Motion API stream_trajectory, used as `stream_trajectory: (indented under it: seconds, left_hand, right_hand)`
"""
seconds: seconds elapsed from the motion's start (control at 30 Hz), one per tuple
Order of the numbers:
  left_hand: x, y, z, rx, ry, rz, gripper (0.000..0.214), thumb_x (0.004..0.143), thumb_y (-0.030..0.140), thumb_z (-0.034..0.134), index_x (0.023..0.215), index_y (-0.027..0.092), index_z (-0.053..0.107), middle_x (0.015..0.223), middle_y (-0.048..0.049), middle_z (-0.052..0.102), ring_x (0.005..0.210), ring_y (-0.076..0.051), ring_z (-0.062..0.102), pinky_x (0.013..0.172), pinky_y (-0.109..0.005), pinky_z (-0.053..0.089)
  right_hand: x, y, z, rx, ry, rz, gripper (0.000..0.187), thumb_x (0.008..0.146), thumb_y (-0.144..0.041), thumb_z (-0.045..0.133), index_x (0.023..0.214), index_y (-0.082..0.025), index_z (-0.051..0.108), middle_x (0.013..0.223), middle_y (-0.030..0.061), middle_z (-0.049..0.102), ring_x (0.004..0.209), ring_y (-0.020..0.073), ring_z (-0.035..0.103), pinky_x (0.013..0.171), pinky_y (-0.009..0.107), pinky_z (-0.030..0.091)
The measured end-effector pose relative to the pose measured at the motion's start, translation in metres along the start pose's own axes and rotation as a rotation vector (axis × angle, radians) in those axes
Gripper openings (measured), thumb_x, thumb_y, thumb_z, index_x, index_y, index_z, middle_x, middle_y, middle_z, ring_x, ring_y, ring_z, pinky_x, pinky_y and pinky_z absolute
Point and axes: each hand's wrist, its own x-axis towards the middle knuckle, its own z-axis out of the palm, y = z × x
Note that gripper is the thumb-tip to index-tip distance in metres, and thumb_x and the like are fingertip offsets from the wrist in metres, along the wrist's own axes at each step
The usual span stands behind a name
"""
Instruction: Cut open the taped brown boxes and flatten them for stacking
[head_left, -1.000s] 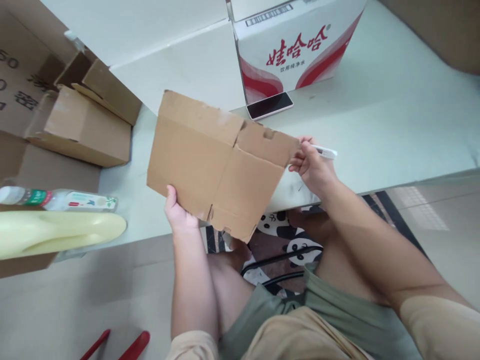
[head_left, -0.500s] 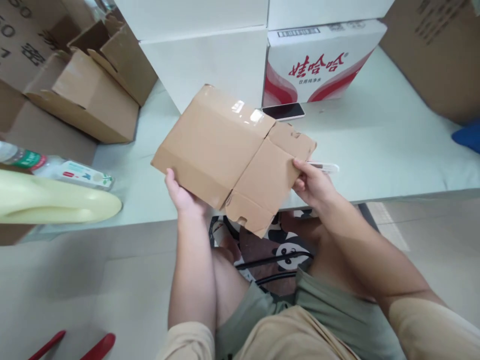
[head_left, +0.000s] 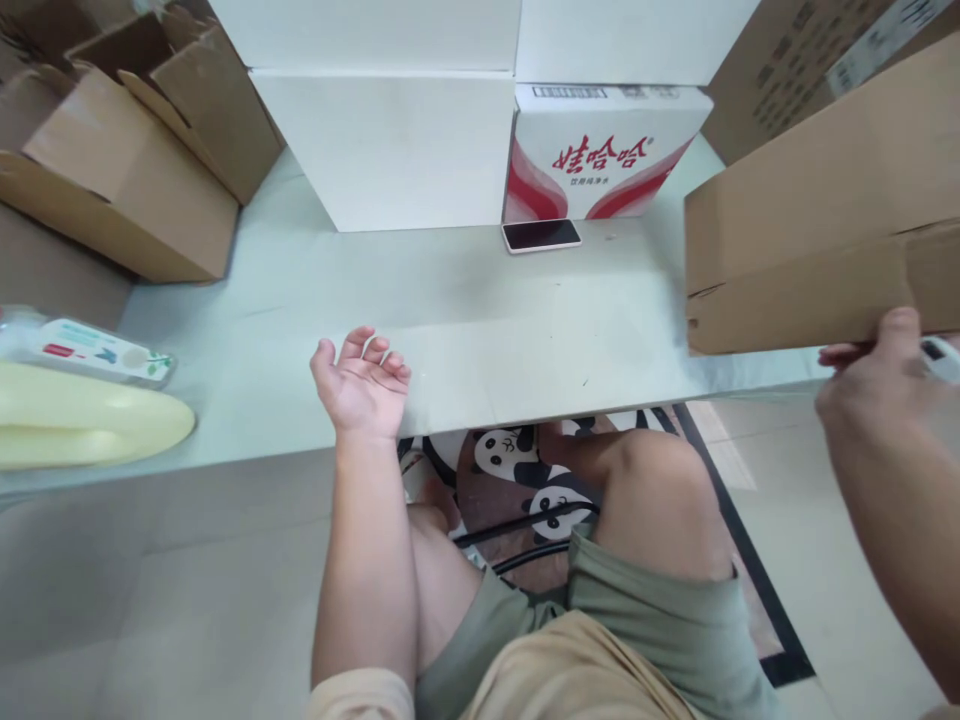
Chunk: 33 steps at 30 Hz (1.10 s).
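At the right edge of the view my right hand (head_left: 877, 370) is closed on the lower edge of a brown cardboard box (head_left: 802, 230), thumb on its near face. The box is tilted and runs out of view. A small white object (head_left: 940, 358) shows beside the same hand; its kind is not clear. My left hand (head_left: 367, 385) rests palm up at the table's front edge, fingers apart and slightly curled, holding nothing.
The pale green table (head_left: 465, 300) bears a phone (head_left: 541, 235) before a white and red carton (head_left: 600, 160). White boxes (head_left: 405, 150) stand beside it. At left are open cardboard boxes (head_left: 150, 190), a clear packaged item (head_left: 105, 350) and a pale yellow object (head_left: 90, 415).
The cardboard box has moved from in front of me to the far right in my right hand. My left hand has let go of it and opened. The view has shifted slightly.
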Motion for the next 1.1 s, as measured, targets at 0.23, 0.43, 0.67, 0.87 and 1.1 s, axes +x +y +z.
stream_trajectory:
  seconds: [0.23, 0.43, 0.67, 0.87, 1.1]
  left_hand:
    - [0.006, -0.006, 0.006, 0.071, -0.011, 0.007, 0.041, 0.086, 0.059, 0.05, 0.074, 0.021, 0.061, 0.057, 0.0017, 0.055, 0.043, -0.009, 0.048, 0.043, -0.023, 0.041]
    - [0.011, -0.006, 0.006, 0.065, -0.026, -0.007, 0.041, 0.088, 0.056, 0.047, 0.073, 0.021, 0.062, 0.057, 0.0015, 0.054, 0.043, -0.009, 0.047, 0.042, -0.024, 0.041]
    - [0.005, -0.003, 0.006, 0.037, -0.036, -0.021, 0.044, 0.09, 0.056, 0.044, 0.072, 0.02, 0.062, 0.056, 0.0011, 0.055, 0.042, -0.009, 0.048, 0.042, -0.024, 0.042]
    - [-0.002, 0.004, -0.003, -0.066, -0.042, 0.015, 0.04, 0.087, 0.056, 0.05, 0.071, 0.02, 0.061, 0.055, 0.0032, 0.053, 0.041, -0.008, 0.047, 0.041, -0.023, 0.039]
    - [-0.011, 0.021, -0.02, -0.191, -0.077, 0.028, 0.036, 0.083, 0.053, 0.057, 0.072, 0.019, 0.061, 0.056, 0.0046, 0.052, 0.042, -0.007, 0.049, 0.043, -0.021, 0.037]
  right_hand:
    - [0.139, 0.0, 0.057, -0.047, 0.317, 0.368, 0.034, 0.078, -0.04, 0.074, 0.078, -0.029, 0.042, 0.058, -0.0074, 0.059, 0.043, 0.0115, 0.061, 0.035, 0.017, 0.021]
    - [0.086, 0.03, 0.118, -0.105, -0.04, 0.328, 0.026, 0.082, -0.04, 0.071, 0.091, -0.023, 0.054, 0.075, 0.0037, 0.072, 0.044, 0.0124, 0.06, 0.034, 0.021, 0.03]
    - [0.002, 0.007, 0.141, -0.262, -0.288, 0.316, 0.018, 0.089, -0.037, 0.06, 0.095, -0.021, 0.054, 0.078, 0.0033, 0.072, 0.048, 0.01, 0.059, 0.044, 0.022, 0.037]
    - [-0.011, -0.032, 0.162, -0.36, -0.474, 0.207, 0.026, 0.091, -0.044, 0.056, 0.1, -0.02, 0.057, 0.076, 0.0031, 0.071, 0.049, 0.0112, 0.061, 0.057, 0.027, 0.045]
    - [-0.04, -0.082, 0.246, -0.625, -0.746, -0.172, 0.052, 0.095, -0.058, 0.041, 0.129, -0.025, 0.061, 0.07, 0.0039, 0.065, 0.066, 0.0229, 0.065, 0.07, 0.039, 0.051]
